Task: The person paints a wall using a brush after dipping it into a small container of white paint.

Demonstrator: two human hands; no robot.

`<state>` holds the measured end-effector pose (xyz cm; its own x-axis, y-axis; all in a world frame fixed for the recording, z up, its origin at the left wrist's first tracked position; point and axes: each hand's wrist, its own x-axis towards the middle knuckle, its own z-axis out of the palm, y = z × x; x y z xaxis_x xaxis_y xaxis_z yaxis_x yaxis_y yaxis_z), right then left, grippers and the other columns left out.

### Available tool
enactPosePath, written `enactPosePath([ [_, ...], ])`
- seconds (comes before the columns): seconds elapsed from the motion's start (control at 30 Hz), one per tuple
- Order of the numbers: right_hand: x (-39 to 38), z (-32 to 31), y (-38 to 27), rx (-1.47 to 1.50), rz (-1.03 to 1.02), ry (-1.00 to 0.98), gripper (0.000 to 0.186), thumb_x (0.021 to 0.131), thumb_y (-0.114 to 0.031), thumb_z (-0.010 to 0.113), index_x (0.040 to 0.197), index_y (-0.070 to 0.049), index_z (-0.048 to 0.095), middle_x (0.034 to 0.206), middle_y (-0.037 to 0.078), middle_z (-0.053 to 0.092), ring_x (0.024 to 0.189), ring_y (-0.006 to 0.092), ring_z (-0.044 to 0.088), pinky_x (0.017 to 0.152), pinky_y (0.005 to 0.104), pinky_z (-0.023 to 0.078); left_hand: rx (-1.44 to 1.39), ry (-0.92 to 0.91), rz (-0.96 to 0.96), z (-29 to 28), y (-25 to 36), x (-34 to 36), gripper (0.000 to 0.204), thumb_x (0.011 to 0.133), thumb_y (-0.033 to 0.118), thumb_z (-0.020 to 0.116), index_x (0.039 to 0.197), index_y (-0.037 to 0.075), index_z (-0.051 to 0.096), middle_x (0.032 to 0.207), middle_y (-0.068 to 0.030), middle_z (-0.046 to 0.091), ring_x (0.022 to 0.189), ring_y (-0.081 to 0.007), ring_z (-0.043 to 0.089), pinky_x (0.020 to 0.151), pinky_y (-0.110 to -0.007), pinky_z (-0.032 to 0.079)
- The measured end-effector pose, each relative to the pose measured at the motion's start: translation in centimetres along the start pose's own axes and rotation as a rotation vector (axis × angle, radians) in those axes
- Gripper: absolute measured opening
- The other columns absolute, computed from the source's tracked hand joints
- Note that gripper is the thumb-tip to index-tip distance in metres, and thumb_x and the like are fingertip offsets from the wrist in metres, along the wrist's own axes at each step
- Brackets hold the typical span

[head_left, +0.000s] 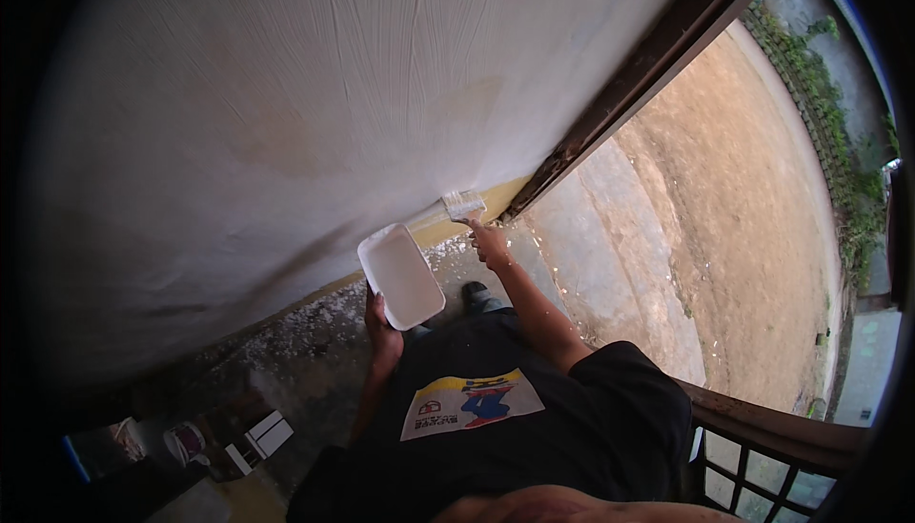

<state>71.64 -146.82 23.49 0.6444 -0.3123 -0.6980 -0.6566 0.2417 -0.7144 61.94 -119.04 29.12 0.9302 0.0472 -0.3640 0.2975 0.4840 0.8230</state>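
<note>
My right hand (491,245) grips the handle of a wide paintbrush (464,205), its white-coated bristles pressed on the lower wall near the door frame. Its fingers are wrapped around the handle. In my left hand (383,323) is a white rectangular tub (404,277) with rounded corners, held by its near left side and tilted toward me. Pale, whitish paint appears to cover its inside. The wall (286,66) bears streaky white brush marks, with yellowish patches showing through and a yellow strip (505,194) along its foot.
A dark wooden door frame (648,75) borders the wall on the right, and beyond it lie a concrete step (610,247) and bare brown ground (743,199). White flecks dot the floor (315,342). Boxes and a round container (186,442) stand at lower left; a paned door (762,475) is at lower right.
</note>
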Motion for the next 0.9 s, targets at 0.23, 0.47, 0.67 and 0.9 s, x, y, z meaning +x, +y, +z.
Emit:
enactPosePath([
  [0.23,0.2,-3.4,-4.1,0.053,-0.085,-0.045,0.044,0.102,-0.038,0.062,0.098,0.005,0.066,0.064,-0.001,0.049,0.043,0.0075,0.036,0.039,0.0274,0.024,-0.019,0.022,0.039,0.5,-0.7,0.3,0.057,0.105,0.03,0.046,0.154,0.001,0.039,0.142,-0.0119,0.056,0.13,-0.0237,0.056,0.109,-0.039,0.044],
  [0.47,-4.8,-5.1,-10.7,0.087,-0.193,-0.091,0.039,0.102,-0.031,0.063,0.101,0.009,0.068,0.064,0.0,0.05,0.043,0.0053,0.036,0.039,0.0261,0.023,-0.031,-0.019,0.04,3.6,-0.2,0.4,0.057,0.106,0.03,0.045,0.155,0.001,0.037,0.141,-0.0121,0.056,0.129,-0.0233,0.057,0.109,-0.039,0.045],
  [0.67,-10.7,-6.5,-14.9,0.167,-0.311,-0.139,0.038,0.104,-0.03,0.062,0.103,0.007,0.066,0.065,-0.002,0.048,0.044,0.0026,0.031,0.039,0.0243,0.02,-0.021,-0.032,0.03,4.7,-1.5,0.5,0.055,0.107,0.027,0.042,0.156,0.001,0.037,0.142,-0.0119,0.056,0.129,-0.0223,0.056,0.109,-0.037,0.045],
  [0.9,-16.3,-8.2,-20.6,0.27,-0.503,-0.199,0.038,0.106,-0.033,0.061,0.104,0.005,0.065,0.064,-0.004,0.046,0.047,0.0013,0.031,0.04,0.0234,0.019,-0.043,-0.058,-0.048,7.7,-3.4,0.9,0.055,0.108,0.026,0.041,0.158,0.002,0.035,0.144,-0.0099,0.055,0.129,-0.0202,0.056,0.108,-0.036,0.045],
])
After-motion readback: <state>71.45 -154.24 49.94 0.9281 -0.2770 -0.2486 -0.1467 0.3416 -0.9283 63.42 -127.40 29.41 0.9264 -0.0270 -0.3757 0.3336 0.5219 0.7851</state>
